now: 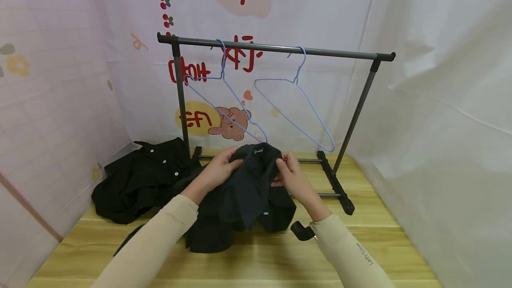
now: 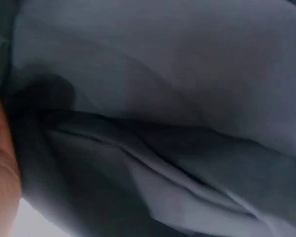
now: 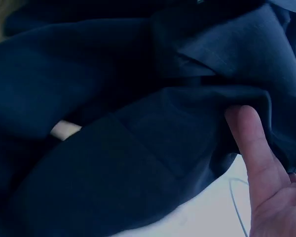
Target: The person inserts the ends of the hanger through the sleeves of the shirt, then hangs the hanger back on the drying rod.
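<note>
A black shirt (image 1: pixel 244 190) hangs between my two hands, its collar and neck label uppermost and its lower part falling to the tabletop. My left hand (image 1: pixel 221 167) grips the shirt near the left of the collar. On the other side my right hand (image 1: pixel 294 176) pinches the cloth by the collar's right edge. Dark folds (image 2: pixel 163 163) fill most of the left wrist view, with part of that hand at the left border. In the right wrist view the thumb (image 3: pixel 254 143) presses on the cloth; the other fingers are mostly hidden.
Behind the shirt stands a dark metal rack (image 1: pixel 276 49) with two blue wire hangers on its bar, one on the left (image 1: pixel 240 97) and one on the right (image 1: pixel 298 101). Another black shirt (image 1: pixel 140 181) lies heaped at the left. A black curved object (image 1: pixel 302 231) sits near my right forearm.
</note>
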`<state>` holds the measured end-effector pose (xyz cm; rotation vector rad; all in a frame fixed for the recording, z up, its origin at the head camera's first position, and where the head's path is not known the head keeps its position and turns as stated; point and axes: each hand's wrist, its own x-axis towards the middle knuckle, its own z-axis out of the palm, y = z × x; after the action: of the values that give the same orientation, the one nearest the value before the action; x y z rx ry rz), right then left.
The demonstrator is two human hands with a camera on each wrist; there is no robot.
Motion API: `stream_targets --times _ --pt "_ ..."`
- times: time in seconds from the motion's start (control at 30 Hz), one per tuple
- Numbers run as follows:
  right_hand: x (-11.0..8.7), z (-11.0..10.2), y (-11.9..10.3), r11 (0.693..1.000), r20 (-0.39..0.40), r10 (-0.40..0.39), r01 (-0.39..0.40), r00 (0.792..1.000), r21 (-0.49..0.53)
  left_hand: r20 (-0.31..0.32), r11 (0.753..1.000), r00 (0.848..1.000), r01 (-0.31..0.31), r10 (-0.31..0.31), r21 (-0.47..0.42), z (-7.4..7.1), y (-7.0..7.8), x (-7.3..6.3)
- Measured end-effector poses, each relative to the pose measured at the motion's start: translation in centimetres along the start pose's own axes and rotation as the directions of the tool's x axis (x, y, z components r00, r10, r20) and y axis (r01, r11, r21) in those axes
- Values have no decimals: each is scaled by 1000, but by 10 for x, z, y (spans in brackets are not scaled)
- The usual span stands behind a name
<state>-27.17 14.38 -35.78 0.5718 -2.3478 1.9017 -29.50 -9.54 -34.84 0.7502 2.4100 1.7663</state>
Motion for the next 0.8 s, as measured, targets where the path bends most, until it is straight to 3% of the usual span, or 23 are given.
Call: stream_targets --times 0.07,0.13,0.23,0.3,0.4,0.53,0.67,0.73,0.8 --pt "-1 -10 -1 999 -31 -15 14 999 -30 18 993 999 37 -35 -111 12 0 9" --pt "0 -16 2 998 -70 -7 3 997 -59 35 986 998 59 -54 -159 18 -6 17" --pt "3 -20 18 988 -122 48 -65 991 -137 3 990 990 138 -138 -6 18 -26 24" --pt "5 -21 37 964 -130 91 -120 987 -238 -15 970 980 200 -200 139 15 -44 22" --pt "5 -27 68 908 -108 181 -208 978 -365 -49 902 951 304 -304 306 5 -69 10" --pt "1 -42 92 884 -45 270 -266 962 -385 -45 872 947 311 -318 377 -10 -92 -13" --pt "1 -56 98 867 45 261 -214 964 -450 -16 851 964 243 -266 466 -24 -109 -38" --pt "1 -62 100 837 103 259 -170 960 -521 6 837 967 217 -255 502 -29 -114 -50" --pt "1 -65 102 795 142 270 -137 952 -591 24 818 959 228 -283 528 -32 -116 -60"
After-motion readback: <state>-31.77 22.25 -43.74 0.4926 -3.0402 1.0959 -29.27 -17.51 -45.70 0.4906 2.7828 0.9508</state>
